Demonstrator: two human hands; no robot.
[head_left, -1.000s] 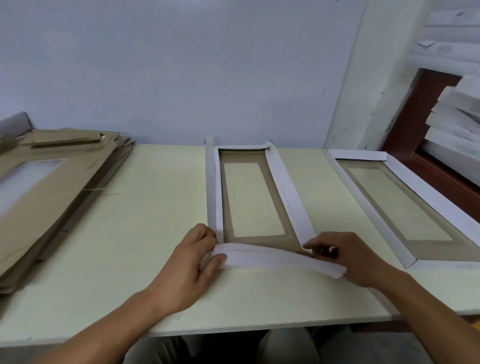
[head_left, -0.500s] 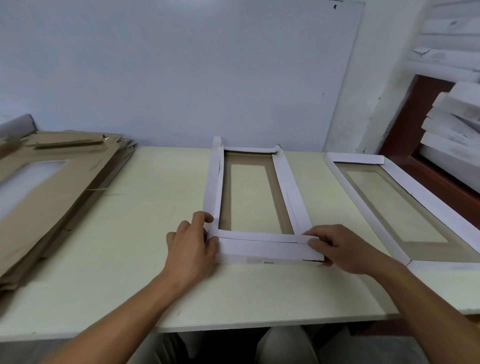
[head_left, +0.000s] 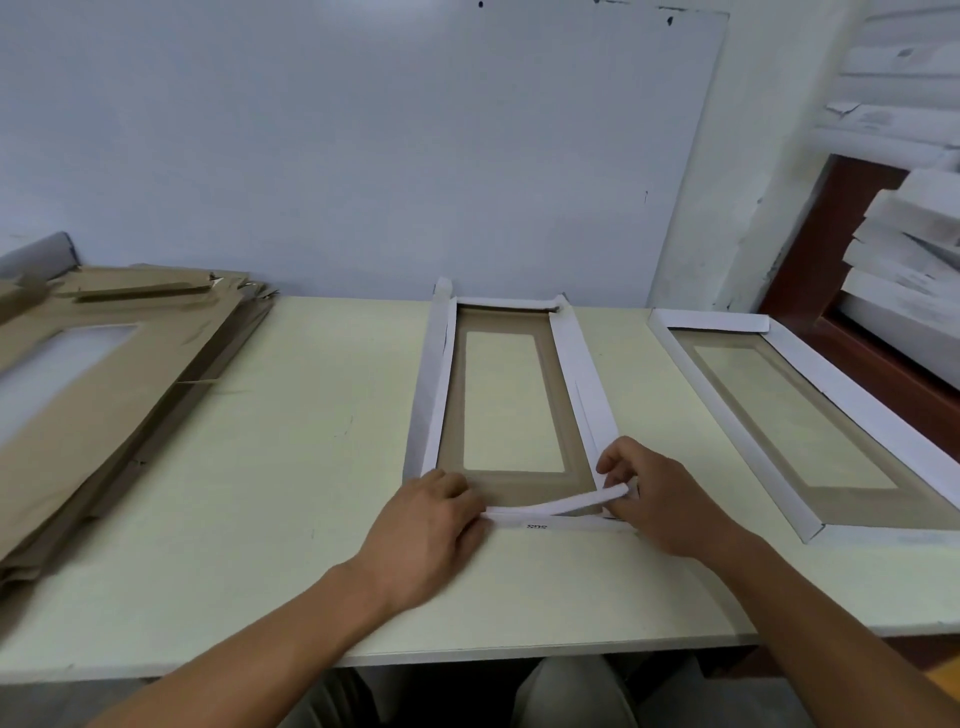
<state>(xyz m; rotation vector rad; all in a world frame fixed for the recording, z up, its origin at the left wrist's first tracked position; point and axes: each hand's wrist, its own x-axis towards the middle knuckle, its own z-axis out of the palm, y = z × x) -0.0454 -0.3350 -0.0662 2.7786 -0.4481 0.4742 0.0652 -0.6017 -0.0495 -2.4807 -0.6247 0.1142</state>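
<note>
A brown cardboard frame (head_left: 511, 488) with a rectangular window lies on the pale table (head_left: 311, 467), its long sides wrapped in white paper flaps (head_left: 434, 379). Along its near edge runs a white paper flap (head_left: 561, 505), lifted at its right end. My right hand (head_left: 654, 493) pinches that raised right end between thumb and fingers. My left hand (head_left: 431, 525) rests on the frame's near left corner, fingers bent down on the flap's left end.
A finished white-edged frame (head_left: 810, 415) lies to the right on the table. A stack of flat brown cardboard pieces (head_left: 98, 395) fills the left side. White boards (head_left: 904, 249) are piled at the far right beside a dark red frame. The wall stands close behind.
The near flap lay folded flat under both hands half a second ago. Now my right hand has lifted its right end off the frame, while my left hand stays at the left corner.
</note>
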